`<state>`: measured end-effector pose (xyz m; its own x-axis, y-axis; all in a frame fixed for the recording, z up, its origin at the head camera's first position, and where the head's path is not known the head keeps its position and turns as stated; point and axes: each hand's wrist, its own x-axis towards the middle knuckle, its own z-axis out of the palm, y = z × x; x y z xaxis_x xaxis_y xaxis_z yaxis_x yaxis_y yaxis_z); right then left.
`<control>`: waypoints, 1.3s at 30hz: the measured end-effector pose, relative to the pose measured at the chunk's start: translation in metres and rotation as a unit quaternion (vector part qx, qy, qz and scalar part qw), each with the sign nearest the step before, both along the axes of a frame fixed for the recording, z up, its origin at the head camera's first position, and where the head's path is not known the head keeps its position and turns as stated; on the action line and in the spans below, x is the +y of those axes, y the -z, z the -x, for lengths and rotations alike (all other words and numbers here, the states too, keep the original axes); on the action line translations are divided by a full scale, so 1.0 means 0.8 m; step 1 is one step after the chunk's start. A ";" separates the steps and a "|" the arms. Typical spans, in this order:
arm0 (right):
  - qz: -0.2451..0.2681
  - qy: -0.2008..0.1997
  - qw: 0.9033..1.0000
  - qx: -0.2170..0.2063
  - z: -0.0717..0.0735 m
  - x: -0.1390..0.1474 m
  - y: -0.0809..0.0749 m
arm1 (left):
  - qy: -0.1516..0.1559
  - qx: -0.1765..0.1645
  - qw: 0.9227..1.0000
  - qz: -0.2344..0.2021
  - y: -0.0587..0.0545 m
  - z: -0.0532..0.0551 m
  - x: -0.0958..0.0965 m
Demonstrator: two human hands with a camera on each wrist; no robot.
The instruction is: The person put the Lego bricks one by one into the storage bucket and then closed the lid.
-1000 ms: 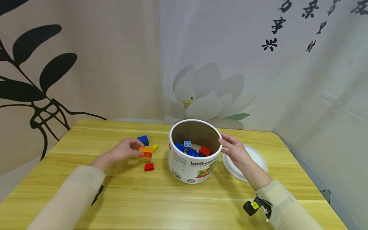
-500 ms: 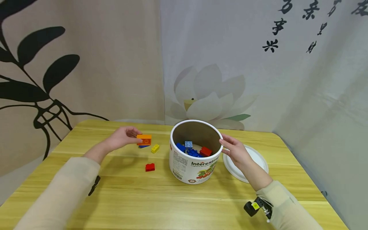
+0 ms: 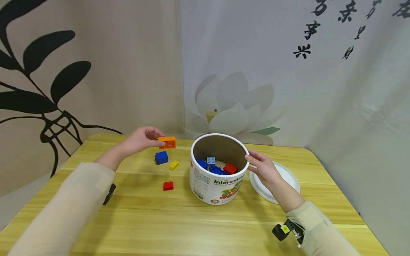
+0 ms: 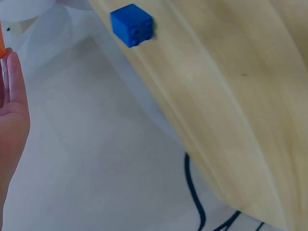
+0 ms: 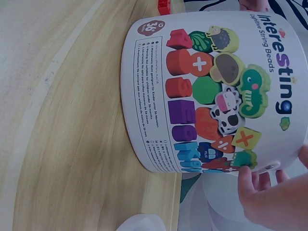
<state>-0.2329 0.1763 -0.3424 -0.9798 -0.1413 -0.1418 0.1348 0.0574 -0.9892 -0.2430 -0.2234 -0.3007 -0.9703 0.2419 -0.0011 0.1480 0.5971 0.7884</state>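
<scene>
My left hand [image 3: 142, 139] pinches an orange toy brick [image 3: 171, 143] between thumb and fingers, raised above the far side of the table. Below it lie a blue brick [image 3: 161, 158], a small yellow brick [image 3: 174, 165] and a red brick [image 3: 168, 186]. Only a sliver of the orange brick [image 4: 1, 44] shows in the left wrist view. My right hand [image 3: 263, 168] grips the rim of a white round bucket [image 3: 205, 186], thumb and fingers on its right side. Inside the bucket are blue bricks [image 3: 217, 170], a light blue brick [image 3: 210, 161] and a red one [image 3: 230, 169].
A white round lid [image 3: 288, 181] lies on the wooden table [image 3: 179, 227] to the right of the bucket, partly behind my right forearm. A printed cloth backdrop [image 3: 137, 78] hangs behind the table's far edge.
My left hand has carried the orange brick away from me and upward, past the blue brick, which is uncovered again. My right hand stays on the bucket.
</scene>
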 end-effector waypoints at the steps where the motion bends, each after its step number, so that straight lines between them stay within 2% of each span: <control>1: 0.000 0.000 1.000 0.000 0.000 0.000 0.000 | -0.001 -0.001 1.000 0.001 -0.004 0.000 0.003; 10: 0.002 0.002 1.000 -0.001 0.000 0.001 0.000 | -0.005 0.001 1.000 0.007 -0.025 0.010 0.036; 17: 0.005 0.004 1.000 -0.003 0.000 0.002 0.000 | 0.044 0.012 0.998 -0.038 -0.033 0.019 0.081; 21: 0.004 0.003 1.000 -0.004 -0.001 0.001 0.001 | 0.067 0.018 0.997 -0.039 -0.037 0.020 0.107; 26: 0.001 0.002 1.000 -0.003 -0.001 0.002 0.001 | 0.090 0.023 0.995 -0.032 -0.038 0.022 0.136; 32: 0.000 0.000 1.000 0.001 0.000 0.002 0.001 | 0.111 0.016 0.993 -0.028 -0.032 0.026 0.162; 39: 0.002 -0.001 1.000 0.000 -0.002 0.002 -0.001 | 0.147 0.004 0.989 -0.018 -0.026 0.023 0.175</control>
